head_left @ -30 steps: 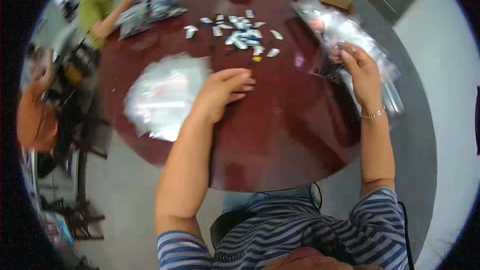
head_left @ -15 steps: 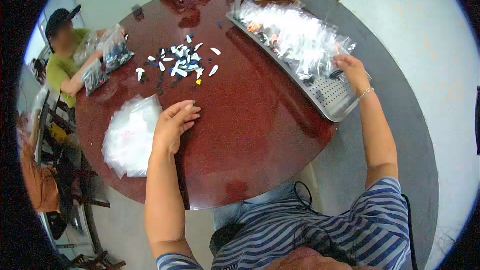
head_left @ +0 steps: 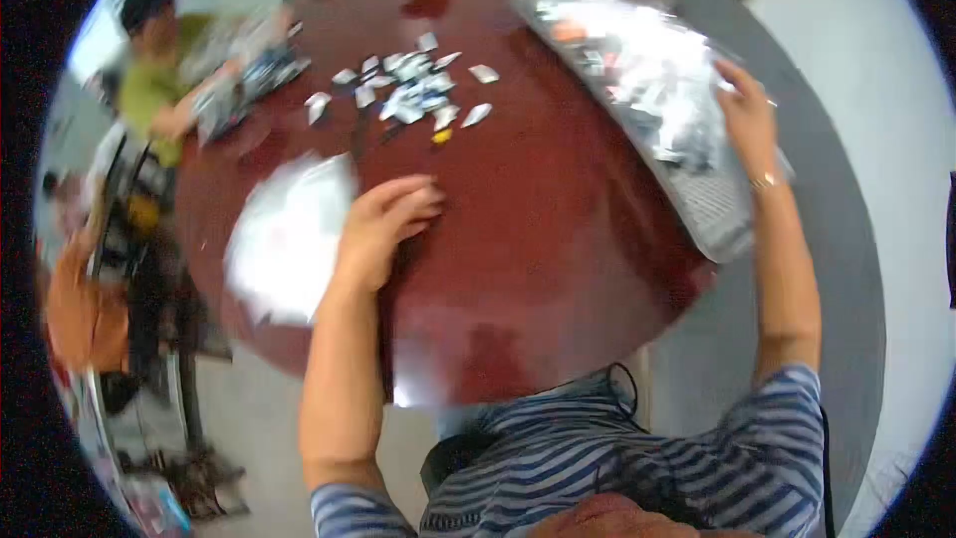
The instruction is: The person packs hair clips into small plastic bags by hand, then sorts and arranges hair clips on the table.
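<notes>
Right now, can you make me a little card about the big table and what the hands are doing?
Table: reddish-brown, shiny
Left hand: loosely curled beside clear bags; nothing visible in it
Right hand: at the shiny bags on the grey tray; too blurred to tell its grip
Farther out: scattered white pieces, one yellow piece
Far left: person in a cap

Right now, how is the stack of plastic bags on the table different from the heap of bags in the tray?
The stack of plastic bags lies directly on the table; the heap of bags lies in a metal tray. The stack looks flat and whitish, while the heap looks bulkier, with orange and dark bits showing. Both look like shiny plastic.
</notes>
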